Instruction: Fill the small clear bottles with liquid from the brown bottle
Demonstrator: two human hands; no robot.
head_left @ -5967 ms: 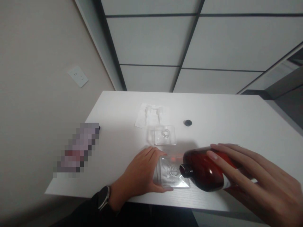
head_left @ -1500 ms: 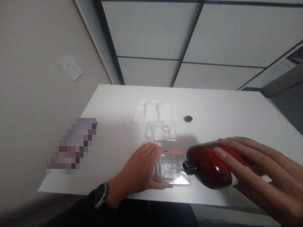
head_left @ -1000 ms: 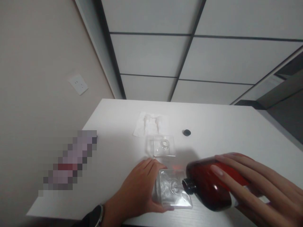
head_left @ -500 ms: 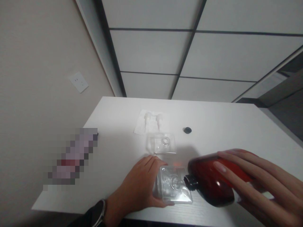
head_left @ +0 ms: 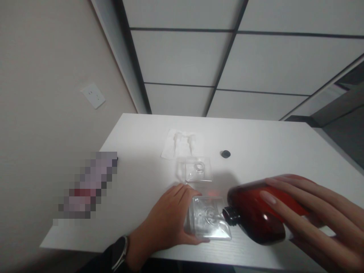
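A clear square plastic container (head_left: 212,223) stands near the front edge of the white table, with my left hand (head_left: 172,218) wrapped round its left side. My right hand (head_left: 309,212) grips a dark red, see-through bottle (head_left: 256,216), tipped on its side. The bottle's open black neck points left, over the container's right edge, and clear liquid seems to run from it. Behind the container lies a second clear square piece (head_left: 203,169) with a round ring. Farther back, two whitish translucent pieces (head_left: 192,142) rest on a white tissue (head_left: 168,149).
A small dark round cap (head_left: 225,154) lies on the white table (head_left: 264,148), right of the tissue. A pixelated flat object (head_left: 91,185) is at the left edge. A wall with a socket (head_left: 93,96) rises at left, and white panels stand behind.
The view has shifted slightly, so everything sits a little higher. Both hands keep their holds, and the bottle stays tipped at the container.
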